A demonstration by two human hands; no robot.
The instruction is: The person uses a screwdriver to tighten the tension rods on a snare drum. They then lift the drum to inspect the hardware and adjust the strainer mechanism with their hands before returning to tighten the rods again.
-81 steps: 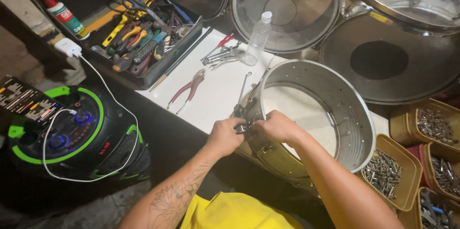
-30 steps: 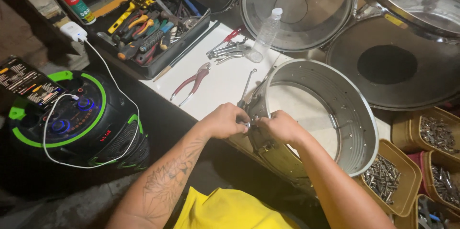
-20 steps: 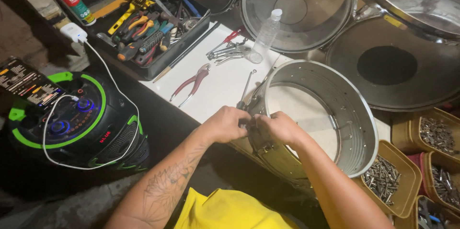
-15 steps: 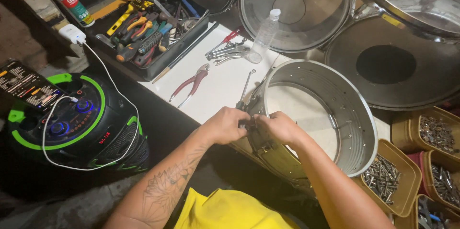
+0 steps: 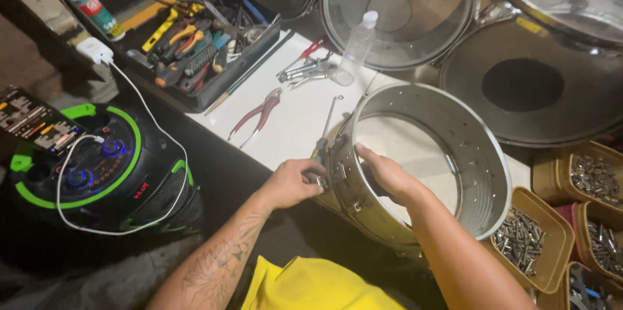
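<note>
Your left hand (image 5: 290,183) grips what looks like a screwdriver (image 5: 321,144) against the metal drum shell (image 5: 477,154) on the white desk (image 5: 292,122); your right hand (image 5: 386,174) grasps the shell's rim.

This is a workshop where drums are built or repaired. A white desk (image 5: 292,122) carries a bare metal drum shell (image 5: 454,154) pierced with rows of holes, and more drums (image 5: 402,11) crowd the desk's far edge. At its far left corner sits a tool tray (image 5: 201,50) packed with pliers, screwdrivers and scissors; red-handled pliers (image 5: 256,115) lie loose on the desk. Along the right edge stand tubs of screws (image 5: 525,238). A tube of sealant (image 5: 91,8) stands at the far left, and a black-and-green speaker (image 5: 97,161) sits on the floor.
</note>
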